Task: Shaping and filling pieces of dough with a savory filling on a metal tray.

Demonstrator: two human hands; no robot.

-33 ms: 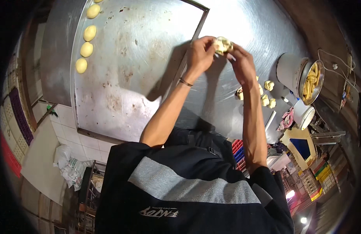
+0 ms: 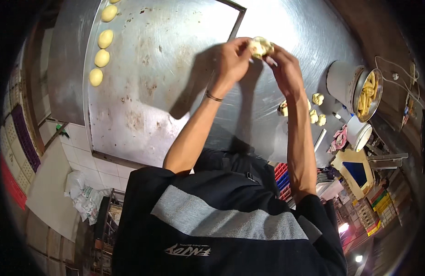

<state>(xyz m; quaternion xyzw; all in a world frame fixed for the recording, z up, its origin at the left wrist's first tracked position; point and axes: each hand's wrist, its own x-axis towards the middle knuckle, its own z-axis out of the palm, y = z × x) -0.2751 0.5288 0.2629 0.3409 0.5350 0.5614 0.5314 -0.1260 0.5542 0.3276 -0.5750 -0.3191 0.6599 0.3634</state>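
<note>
My left hand [image 2: 233, 62] and my right hand [image 2: 288, 69] pinch a lumpy pale yellow piece of dough [image 2: 260, 46] between their fingers, over the steel worktop [image 2: 329, 41] beside the tray's upper right rim. Several smooth yellow dough balls [image 2: 102, 58] line the left side of the large, stained metal tray [image 2: 143, 129]. More lumpy dough pieces [image 2: 317, 99] lie on the worktop to the right, partly behind my right forearm.
At the right, a white container [image 2: 342, 80] stands by a steel bowl of yellow pieces [image 2: 367, 94], with a smaller white tub [image 2: 359, 135], pink cloth [image 2: 339, 137] and cables [image 2: 410, 83]. White sacks [image 2: 86, 202] sit below at the left.
Both my hands have shifted slightly up and to the left, carrying the dough piece with them. Their grip on it looks much the same.
</note>
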